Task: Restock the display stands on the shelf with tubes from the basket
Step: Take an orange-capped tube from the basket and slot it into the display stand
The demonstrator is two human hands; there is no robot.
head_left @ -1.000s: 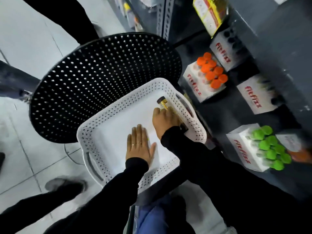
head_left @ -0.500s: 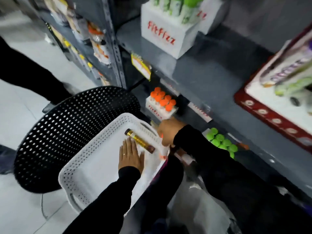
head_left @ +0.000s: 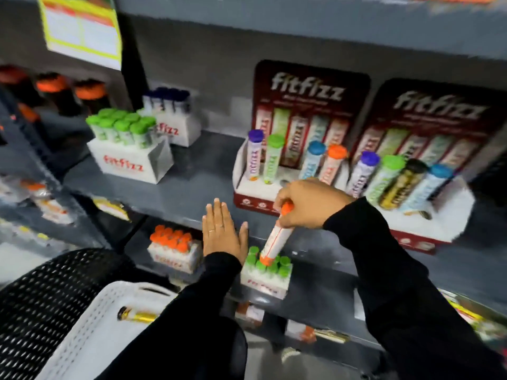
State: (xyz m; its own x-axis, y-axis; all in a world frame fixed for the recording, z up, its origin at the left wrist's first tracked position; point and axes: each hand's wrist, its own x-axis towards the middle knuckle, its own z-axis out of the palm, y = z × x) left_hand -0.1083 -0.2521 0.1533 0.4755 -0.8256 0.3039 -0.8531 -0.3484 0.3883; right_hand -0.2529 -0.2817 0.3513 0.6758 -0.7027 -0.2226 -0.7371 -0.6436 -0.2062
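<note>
My right hand (head_left: 308,204) grips a white tube with orange caps (head_left: 275,237) by its upper end, tilted, in front of the shelf edge. My left hand (head_left: 223,231) is held flat and open in the air beside it. Just above stands a dark red fitfizz display stand (head_left: 255,197) with several upright tubes; one hole in its row looks bare. A second stand (head_left: 428,226) is to its right. The white perforated basket (head_left: 90,325) sits at the lower left with a gold tube (head_left: 137,315) lying in it.
White fitfizz boxes hold green-capped tubes (head_left: 123,127), blue-capped tubes (head_left: 167,101), orange-capped tubes (head_left: 171,239) and more green ones (head_left: 267,266) on the lower shelf. A black perforated stool (head_left: 35,303) carries the basket. A yellow-edged sign (head_left: 81,28) hangs at the upper left.
My right hand lifted an orange-capped tube out of the basket up to the shelf. My left hand rose off the basket floor. My view swung up from the basket to the display stands.
</note>
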